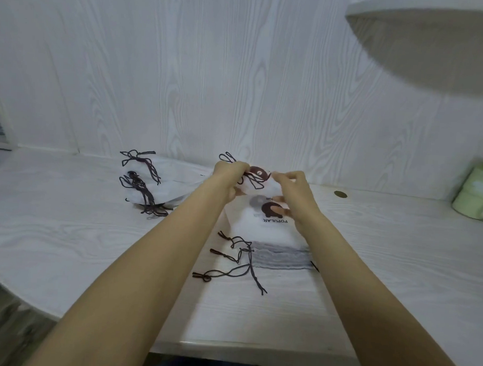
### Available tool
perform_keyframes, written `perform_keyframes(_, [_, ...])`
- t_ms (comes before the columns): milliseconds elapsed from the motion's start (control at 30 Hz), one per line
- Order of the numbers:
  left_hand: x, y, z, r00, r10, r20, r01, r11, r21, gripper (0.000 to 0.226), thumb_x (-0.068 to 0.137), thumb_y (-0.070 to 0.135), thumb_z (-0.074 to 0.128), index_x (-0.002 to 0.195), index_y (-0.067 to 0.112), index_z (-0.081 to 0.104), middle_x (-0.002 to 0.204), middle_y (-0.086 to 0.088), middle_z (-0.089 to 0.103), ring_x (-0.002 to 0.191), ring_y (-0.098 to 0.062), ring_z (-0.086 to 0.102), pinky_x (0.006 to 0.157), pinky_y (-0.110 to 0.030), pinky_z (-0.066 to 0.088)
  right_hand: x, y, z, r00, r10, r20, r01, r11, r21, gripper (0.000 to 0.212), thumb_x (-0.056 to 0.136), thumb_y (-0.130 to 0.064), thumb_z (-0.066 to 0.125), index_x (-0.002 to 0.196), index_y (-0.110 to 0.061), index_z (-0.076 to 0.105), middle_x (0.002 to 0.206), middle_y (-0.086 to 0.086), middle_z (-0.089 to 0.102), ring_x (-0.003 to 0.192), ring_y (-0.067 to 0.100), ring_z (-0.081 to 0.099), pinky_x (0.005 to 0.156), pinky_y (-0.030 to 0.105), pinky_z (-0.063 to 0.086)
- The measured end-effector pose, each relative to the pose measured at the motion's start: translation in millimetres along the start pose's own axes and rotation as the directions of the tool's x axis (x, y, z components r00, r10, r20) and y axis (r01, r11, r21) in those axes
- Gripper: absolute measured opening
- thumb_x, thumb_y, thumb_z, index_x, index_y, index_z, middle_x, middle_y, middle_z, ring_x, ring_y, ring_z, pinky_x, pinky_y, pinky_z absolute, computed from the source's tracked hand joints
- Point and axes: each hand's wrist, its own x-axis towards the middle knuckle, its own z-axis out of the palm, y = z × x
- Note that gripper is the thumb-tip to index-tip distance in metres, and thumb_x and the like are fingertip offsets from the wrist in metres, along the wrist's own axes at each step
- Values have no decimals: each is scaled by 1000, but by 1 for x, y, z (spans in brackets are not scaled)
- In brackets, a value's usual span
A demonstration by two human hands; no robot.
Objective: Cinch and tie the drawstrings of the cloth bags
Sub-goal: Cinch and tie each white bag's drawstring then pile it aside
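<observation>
Hands: two, at frame centre; left hand (229,172) pinches the gathered top of one white cloth bag (258,178), right hand (294,193) pinches its other side
Held bag: one, raised above the stack, brown bear print, dark drawstring (253,182) looping between the two grips
Stack: one pile of flat bags (271,239) centre-frame on the white worktop (66,230), several loose cords trailing left
Tied bags: about two (162,185), left of centre, exact count unclear
Right edge: one green roll (475,193)
</observation>
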Motion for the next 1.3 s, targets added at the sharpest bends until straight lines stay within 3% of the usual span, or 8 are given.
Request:
perform_keyframes(133, [-4, 2, -11, 999, 29, 38, -25, 994, -104, 30, 78, -12, 31, 57, 9, 30, 51, 0, 24, 26, -10, 24, 49, -25, 46, 13, 5, -1, 974, 219, 55, -224, 970, 96, 59, 88, -51, 53, 136, -21, 34, 130, 6, 36, 87, 20, 55, 82, 39, 56])
perform_keyframes(367, [0, 22, -55, 989, 81, 123, -50, 971, -233, 33, 64, -11, 28, 87, 2, 48, 89, -14, 48, 80, -27, 48, 56, -29, 53, 32, 6, 43, 996, 20, 92, -40, 974, 224, 79, 82, -32, 68, 147, -31, 23, 151, 2, 28, 121, 24, 49, 96, 35, 44])
perform_keyframes(467, [3, 34, -82, 980, 166, 107, -135, 959, -251, 36, 55, -5, 37, 84, 5, 55, 83, -12, 54, 69, -23, 43, 56, -29, 40, 37, -12, 72, 990, -113, 85, 95, 977, 192, 70, 84, -27, 67, 145, -28, 31, 150, 0, 32, 134, 20, 37, 109, 36, 33])
perform_keyframes(667, [19, 65, -138, 898, 433, -84, -401, 881, 251, 21, 63, 1, 44, 76, 15, 51, 67, 2, 47, 66, -20, 46, 58, -24, 37, 56, -39, 145, 956, -269, 114, 272, 962, -13, 71, 86, -29, 64, 145, -32, 27, 152, 5, 21, 137, 21, 29, 105, 28, 28])
perform_keyframes(800, [48, 52, -165, 921, 363, -140, -198, 746, 636, 70, 82, 4, 45, 146, 22, 23, 144, -8, 36, 132, -30, 34, 107, -38, 33, 79, -30, 177, 963, -188, 195, 240, 927, -289, 69, 87, -42, 58, 146, -33, 24, 152, 15, 18, 141, 28, 22, 114, 39, 21])
perform_keyframes(900, [56, 38, -175, 926, 371, -69, -164, 561, 811, 78, 83, 5, 44, 150, 29, 13, 158, -2, 10, 145, -28, 10, 117, -46, 14, 89, -16, 189, 953, -67, 296, 217, 832, -511, 68, 88, -54, 50, 147, -31, 25, 155, 14, 18, 143, 30, 17, 116, 42, 15])
perform_keyframes(1033, [62, 24, -182, 962, 264, 74, -148, 270, 951, 53, 89, 10, 37, 139, 26, 45, 152, -3, 31, 140, -26, 24, 114, -49, 10, 87, -2, 198, 929, 49, 366, 253, 636, -729, 69, 89, -62, 40, 147, -29, 25, 156, 13, 12, 145, 26, 11, 117, 42, 8])
perform_keyframes(1300, [57, -2, -196, 994, 90, 61, -73, 126, 989, 44, 90, 9, 28, 122, 17, 57, 125, -10, 54, 116, -33, 47, 106, -60, 13, 86, 18, 204, 923, 139, 359, 265, 448, -854, 100, 59, -94, 8, 146, -45, 14, 159, -1, -2, 143, 37, -7, 112, 59, 1])
